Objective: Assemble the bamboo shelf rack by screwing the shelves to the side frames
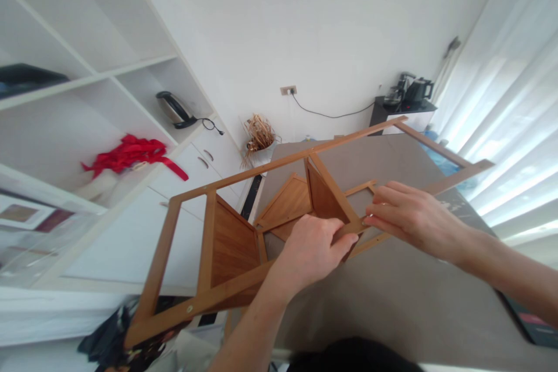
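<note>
A brown wooden shelf frame (246,176) lies on its side across the table, with slatted wooden panels (233,232) set between its long rails. My left hand (311,244) is wrapped round the near rail, close to where a crosspiece meets it. Just to the right, my right hand (403,212) has its fingers pinched together at that same joint. A tiny shiny piece shows at its fingertips, too small to name. Behind my hands, another wooden panel (288,200) rests low on the table. The frame's left end sticks out past the table edge.
The grey table (392,302) stands against the wall. On the left is a white shelf unit (100,78) with an electric kettle (176,109) and red ribbon (131,152). A dark coffee maker and kettle (418,90) stand at the back right, beside a white curtain (523,99).
</note>
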